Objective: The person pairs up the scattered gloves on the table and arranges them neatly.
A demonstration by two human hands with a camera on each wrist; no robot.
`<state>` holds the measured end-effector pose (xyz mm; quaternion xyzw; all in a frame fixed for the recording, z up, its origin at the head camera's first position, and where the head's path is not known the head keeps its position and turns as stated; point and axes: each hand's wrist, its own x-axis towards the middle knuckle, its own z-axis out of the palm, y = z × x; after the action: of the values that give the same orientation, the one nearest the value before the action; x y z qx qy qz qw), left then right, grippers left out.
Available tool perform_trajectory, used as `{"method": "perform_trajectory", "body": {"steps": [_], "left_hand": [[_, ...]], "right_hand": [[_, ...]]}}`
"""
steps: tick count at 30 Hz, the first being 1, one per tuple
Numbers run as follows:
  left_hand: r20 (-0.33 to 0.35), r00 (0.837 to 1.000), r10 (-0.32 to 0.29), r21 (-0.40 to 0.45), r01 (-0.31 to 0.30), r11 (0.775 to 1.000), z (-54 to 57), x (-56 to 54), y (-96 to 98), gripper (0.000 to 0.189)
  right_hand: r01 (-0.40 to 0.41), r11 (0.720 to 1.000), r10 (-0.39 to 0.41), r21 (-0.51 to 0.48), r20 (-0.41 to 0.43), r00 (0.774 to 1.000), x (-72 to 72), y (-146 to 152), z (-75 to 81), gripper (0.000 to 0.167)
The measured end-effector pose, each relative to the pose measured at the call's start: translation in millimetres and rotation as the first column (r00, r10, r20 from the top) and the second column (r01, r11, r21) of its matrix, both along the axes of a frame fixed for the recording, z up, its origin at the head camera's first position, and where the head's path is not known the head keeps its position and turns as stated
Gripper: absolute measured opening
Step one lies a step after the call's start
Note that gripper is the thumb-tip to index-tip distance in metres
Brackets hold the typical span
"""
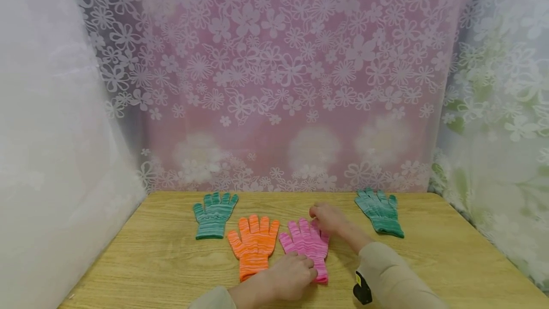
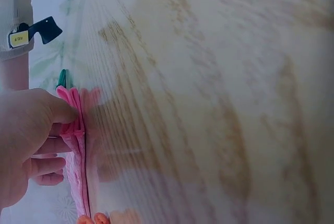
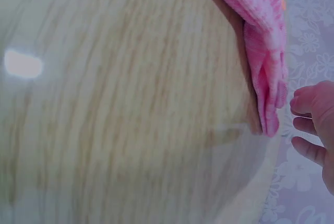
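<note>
A pink knit glove (image 1: 310, 243) lies flat on the wooden table, fingers pointing away. My left hand (image 1: 290, 275) is at its cuff; in the left wrist view the thumb and fingers pinch the pink cuff (image 2: 73, 114). Over the glove's far fingers hovers my right hand (image 1: 329, 219). The right wrist view shows that hand (image 3: 315, 125) with loosely bent fingers, a small gap from the pink fingertips (image 3: 270, 122) and holding nothing. An orange glove (image 1: 254, 244) lies just left of the pink one, its cuff partly behind my left forearm.
A green glove (image 1: 213, 216) lies at the table's back left, another green glove (image 1: 381, 212) at the back right. Flower-patterned curtains (image 1: 291, 85) hang behind and along both sides of the table (image 1: 163, 261). A black device with a yellow label (image 1: 362, 287) sits at the right sleeve.
</note>
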<state>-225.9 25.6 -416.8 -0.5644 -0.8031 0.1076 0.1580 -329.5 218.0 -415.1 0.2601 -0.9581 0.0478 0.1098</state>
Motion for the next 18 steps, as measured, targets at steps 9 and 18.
{"method": "perform_trajectory", "body": {"steps": [9,18], "left_hand": [[-0.015,1.000,0.015,-0.001,-0.016,1.000,-0.2,1.9,0.1,0.008],[0.048,0.999,-0.006,0.040,0.004,0.999,0.8,1.8,-2.0,0.009]], "right_hand": [[-0.047,0.988,0.044,0.147,0.025,0.999,3.9,6,-1.2,0.006],[-0.069,0.998,0.067,0.012,0.087,0.994,14.2,16,9.2,0.010]]}}
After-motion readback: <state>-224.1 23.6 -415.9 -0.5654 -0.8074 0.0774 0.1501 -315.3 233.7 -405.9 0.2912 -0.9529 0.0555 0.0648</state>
